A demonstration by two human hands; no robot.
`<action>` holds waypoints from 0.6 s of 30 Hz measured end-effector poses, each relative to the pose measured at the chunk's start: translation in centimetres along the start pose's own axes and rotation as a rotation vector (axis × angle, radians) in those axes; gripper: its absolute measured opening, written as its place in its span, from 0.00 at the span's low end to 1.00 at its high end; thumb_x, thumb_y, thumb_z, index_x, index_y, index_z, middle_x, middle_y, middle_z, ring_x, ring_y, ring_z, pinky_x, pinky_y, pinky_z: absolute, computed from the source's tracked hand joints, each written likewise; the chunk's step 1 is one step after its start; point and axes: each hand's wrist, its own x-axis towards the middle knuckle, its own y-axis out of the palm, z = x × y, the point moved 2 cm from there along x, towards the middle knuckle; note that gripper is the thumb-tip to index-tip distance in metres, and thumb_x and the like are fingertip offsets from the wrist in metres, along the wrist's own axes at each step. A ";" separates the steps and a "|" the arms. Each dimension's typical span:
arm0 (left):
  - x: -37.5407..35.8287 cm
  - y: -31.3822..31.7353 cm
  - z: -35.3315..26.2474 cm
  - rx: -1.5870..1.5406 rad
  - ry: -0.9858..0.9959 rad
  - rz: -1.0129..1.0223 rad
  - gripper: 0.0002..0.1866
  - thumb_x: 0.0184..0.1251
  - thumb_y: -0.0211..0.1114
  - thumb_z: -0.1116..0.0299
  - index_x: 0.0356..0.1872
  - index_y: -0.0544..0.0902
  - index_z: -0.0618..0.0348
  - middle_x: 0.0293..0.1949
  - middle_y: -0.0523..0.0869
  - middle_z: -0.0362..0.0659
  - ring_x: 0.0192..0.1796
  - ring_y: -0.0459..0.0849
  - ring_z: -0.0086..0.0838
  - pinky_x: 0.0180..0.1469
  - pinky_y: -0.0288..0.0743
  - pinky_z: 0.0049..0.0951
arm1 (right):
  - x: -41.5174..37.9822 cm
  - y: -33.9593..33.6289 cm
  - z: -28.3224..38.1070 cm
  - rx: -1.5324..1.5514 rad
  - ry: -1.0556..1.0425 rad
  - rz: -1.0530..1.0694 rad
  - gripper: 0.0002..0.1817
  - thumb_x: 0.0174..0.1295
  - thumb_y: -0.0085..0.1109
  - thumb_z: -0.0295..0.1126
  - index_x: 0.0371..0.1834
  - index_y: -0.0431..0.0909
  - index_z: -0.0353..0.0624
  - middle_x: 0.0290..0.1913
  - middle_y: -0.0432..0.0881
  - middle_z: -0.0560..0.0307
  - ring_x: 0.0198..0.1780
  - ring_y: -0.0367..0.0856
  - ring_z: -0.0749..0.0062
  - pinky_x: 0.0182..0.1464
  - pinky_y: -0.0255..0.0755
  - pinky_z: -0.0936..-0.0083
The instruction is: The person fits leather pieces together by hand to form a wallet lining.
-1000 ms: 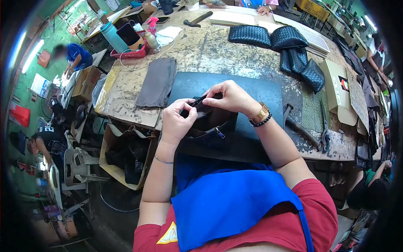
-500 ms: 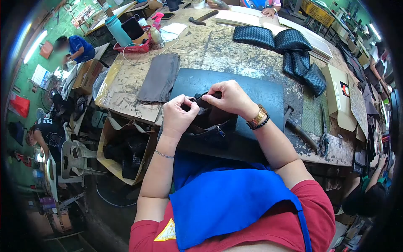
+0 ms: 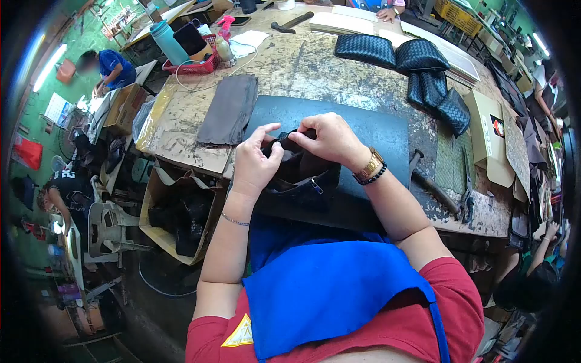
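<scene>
A dark bag [image 3: 302, 184] with a zipper and a small metal zip pull [image 3: 316, 186] is held close to my body at the near edge of a dark cutting mat [image 3: 375, 130]. My left hand [image 3: 255, 158] grips the left part of its upper rim, index finger and thumb spread apart around the dark edge. Beside it, my right hand [image 3: 330, 140] pinches the rim between thumb and fingers. The inside of the bag is partly shadowed, and the fingers hide part of the rim.
Left of the mat lies a stack of dark sheets [image 3: 229, 110]. Woven black pieces [image 3: 423, 57] sit at the back right. A hammer [image 3: 433, 187] and scissors [image 3: 466, 187] lie at right, a red basket [image 3: 200, 65] at back left. Other people work around.
My left index finger and thumb have opened from a pinch and now stand apart at the rim. My right hand keeps its pinch with barely any shift.
</scene>
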 end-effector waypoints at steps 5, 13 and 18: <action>0.4 0.3 0.6 0.068 0.218 0.005 0.07 0.64 0.67 0.71 0.40 0.89 0.61 0.36 0.89 0.47 0.38 0.87 0.36 0.43 0.79 0.31 | -0.1 0.0 -0.1 -0.014 0.005 -0.005 0.14 0.58 0.67 0.43 0.29 0.86 0.42 0.27 0.85 0.45 0.32 0.85 0.49 0.36 0.78 0.59; 0.8 0.1 1.3 0.133 0.124 0.029 0.08 0.66 0.67 0.64 0.37 0.88 0.57 0.35 0.88 0.43 0.39 0.86 0.40 0.47 0.75 0.33 | -1.2 -0.9 -0.4 -0.035 -0.092 -0.098 0.12 0.59 0.67 0.39 0.30 0.86 0.40 0.32 0.85 0.47 0.35 0.85 0.52 0.39 0.78 0.63; 1.0 0.7 1.7 0.033 0.032 0.026 0.08 0.66 0.68 0.66 0.38 0.88 0.61 0.36 0.89 0.47 0.39 0.88 0.37 0.45 0.78 0.32 | -1.1 -0.7 -0.6 -0.079 -0.041 -0.120 0.11 0.57 0.68 0.37 0.30 0.86 0.39 0.31 0.85 0.47 0.34 0.85 0.52 0.38 0.78 0.65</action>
